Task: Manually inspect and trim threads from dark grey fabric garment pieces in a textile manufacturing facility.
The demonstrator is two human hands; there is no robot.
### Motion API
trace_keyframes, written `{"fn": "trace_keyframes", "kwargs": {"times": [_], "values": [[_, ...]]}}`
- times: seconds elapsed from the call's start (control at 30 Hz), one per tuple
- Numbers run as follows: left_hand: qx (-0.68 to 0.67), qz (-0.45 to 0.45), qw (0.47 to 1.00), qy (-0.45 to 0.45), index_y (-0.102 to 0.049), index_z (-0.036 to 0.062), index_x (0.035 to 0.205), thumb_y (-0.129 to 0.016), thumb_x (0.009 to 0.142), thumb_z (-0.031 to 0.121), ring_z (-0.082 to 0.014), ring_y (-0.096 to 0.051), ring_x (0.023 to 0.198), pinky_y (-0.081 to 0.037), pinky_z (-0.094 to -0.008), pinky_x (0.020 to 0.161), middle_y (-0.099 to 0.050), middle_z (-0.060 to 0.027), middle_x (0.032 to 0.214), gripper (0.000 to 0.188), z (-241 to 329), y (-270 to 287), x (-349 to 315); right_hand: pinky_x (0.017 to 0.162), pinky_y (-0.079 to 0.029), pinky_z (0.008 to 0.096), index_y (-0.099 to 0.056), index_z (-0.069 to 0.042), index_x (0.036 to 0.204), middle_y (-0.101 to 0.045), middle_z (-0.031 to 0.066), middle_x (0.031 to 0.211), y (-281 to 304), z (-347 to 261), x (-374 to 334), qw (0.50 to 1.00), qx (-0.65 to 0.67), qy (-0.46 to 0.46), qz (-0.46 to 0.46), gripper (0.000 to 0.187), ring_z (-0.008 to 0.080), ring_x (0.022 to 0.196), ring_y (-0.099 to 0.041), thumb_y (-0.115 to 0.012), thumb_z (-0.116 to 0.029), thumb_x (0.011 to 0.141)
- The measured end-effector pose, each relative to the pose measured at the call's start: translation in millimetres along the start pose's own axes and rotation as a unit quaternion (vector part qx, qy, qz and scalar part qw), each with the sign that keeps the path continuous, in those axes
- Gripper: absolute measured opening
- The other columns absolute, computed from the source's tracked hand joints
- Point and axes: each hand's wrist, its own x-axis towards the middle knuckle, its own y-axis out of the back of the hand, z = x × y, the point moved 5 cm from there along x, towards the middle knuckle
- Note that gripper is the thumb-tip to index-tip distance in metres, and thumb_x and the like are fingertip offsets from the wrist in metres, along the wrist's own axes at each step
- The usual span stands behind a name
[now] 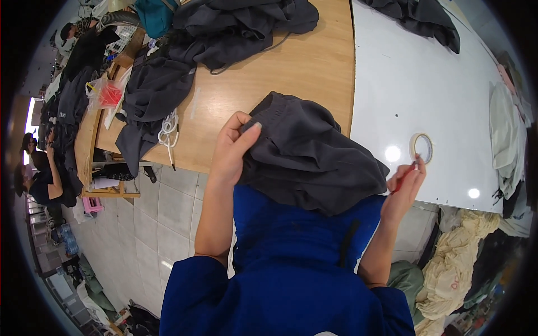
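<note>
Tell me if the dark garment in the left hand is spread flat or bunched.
Bunched: loose creases cross the dark garment, and the left hand grips it near a gathered edge.

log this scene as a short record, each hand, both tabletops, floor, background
left hand: pinching the gathered edge of a dark grey garment
right hand: holding a small red tool, exact kind unclear
wooden tabletop: heaped dark grey garments at the far side; white cord at left
white tabletop: tape roll by the right fingertips, contact unclear
floor: pale tiles
background: another person, far left
</note>
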Motion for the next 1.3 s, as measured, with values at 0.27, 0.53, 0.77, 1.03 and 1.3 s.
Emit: {"fn": "trace_keyframes", "kwargs": {"times": [0.27,0.53,0.77,1.03,1.3], "values": [[-0.029,-0.008,0.999,-0.025,-0.048,0.0078,0.086,-0.063,0.084,0.0,-0.0018,-0.052,0.073,-0.043,-0.0154,0.067,-0.058,0.0014,0.081,0.017,-11,-46,-21,0.065,-0.047,0.0253,-0.065,0.001,0.103,-0.064,0.0127,0.083,-93,-43,-64,0.903,-0.17,0.253,-0.304,0.036,0.0203,0.072,-0.061,-0.072,0.002,0.067],[-0.017,-0.01,0.998,-0.053,-0.05,0.0067,0.085,-0.066,0.081,0.0,-0.0041,-0.055,0.076,-0.045,-0.0174,0.07,-0.06,-0.0015,0.084,0.018,-10,-60,-29,0.055,-0.046,0.0252,-0.068,-0.003,0.099,-0.062,0.0081,0.078,-100,-44,-67,0.866,-0.245,0.352,-0.256,0.035,0.0187,0.062,-0.057,-0.075,-0.004,0.065],[0.015,-0.006,0.998,-0.057,-0.05,0.0065,0.085,-0.068,0.08,0.0,-0.0043,-0.055,0.077,-0.044,-0.0168,0.069,-0.059,-0.0013,0.083,0.02,-11,-63,-30,0.053,-0.044,0.0249,-0.069,-0.004,0.095,-0.062,0.0071,0.075,-99,-47,-67,0.857,-0.268,0.372,-0.235,0.031,0.0184,0.059,-0.055,-0.075,-0.005,0.065],[0.021,0.016,0.998,-0.057,-0.049,0.0069,0.086,-0.066,0.082,0.003,-0.0032,-0.051,0.073,-0.041,-0.0156,0.066,-0.055,0.0011,0.079,0.017,-14,-60,-30,0.058,-0.046,0.0247,-0.068,-0.002,0.097,-0.063,0.0094,0.077,-86,-43,-68,0.888,-0.228,0.318,-0.239,0.03,0.0193,0.063,-0.058,-0.074,-0.002,0.067],[0.009,0.012,0.999,-0.045,-0.048,0.0075,0.087,-0.065,0.083,0.003,-0.0018,-0.048,0.072,-0.039,-0.0149,0.065,-0.052,0.0026,0.078,0.018,-16,-61,-32,0.06,-0.047,0.0252,-0.067,-0.001,0.101,-0.063,0.0104,0.08,-91,-40,-66,0.895,-0.218,0.306,-0.242,0.034,0.0198,0.066,-0.059,-0.074,-0.002,0.067]]}}
